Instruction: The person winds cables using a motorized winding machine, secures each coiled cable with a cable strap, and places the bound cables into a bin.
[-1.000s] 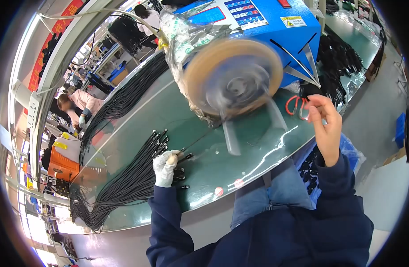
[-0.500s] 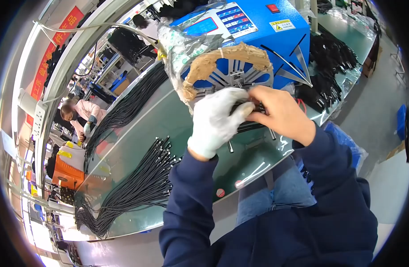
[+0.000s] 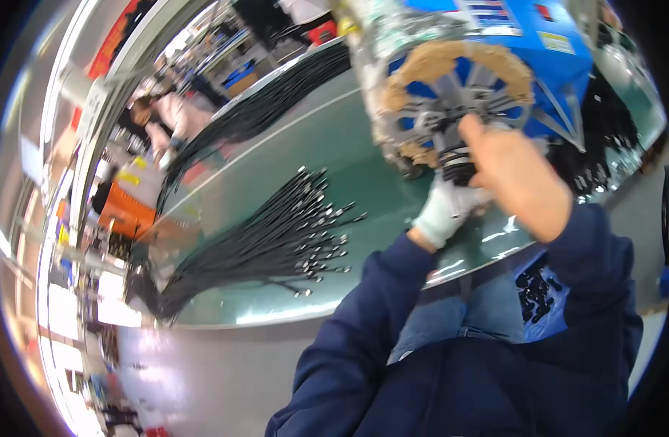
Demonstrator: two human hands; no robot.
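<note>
A stopped wheel (image 3: 424,64) with a tan wrapped rim and metal spokes stands in front of a blue machine (image 3: 567,62). At its lower middle is a black coiled cable (image 3: 457,162). My left hand (image 3: 445,211), in a white glove, is closed around the lower end of that coil. Bare and slightly blurred, my right hand (image 3: 520,175) lies against the coil's right side, its fingers partly hidden, so its grip is unclear. Left of my hands, a fanned bundle of black cables (image 3: 254,244) with metal tips lies on the green table (image 3: 378,171).
Another long bundle of black cables (image 3: 276,98) lies at the far side. An orange box (image 3: 127,210) stands at the left, near a seated person in pink (image 3: 178,116). Black cables (image 3: 604,124) are heaped right of the machine. A blue bag (image 3: 545,295) holds black parts below the table edge.
The wheel, spinning a second ago, is still. My left hand has moved from the cable bundle to the coil, now below it. My right hand has come to the wheel. The view has shifted.
</note>
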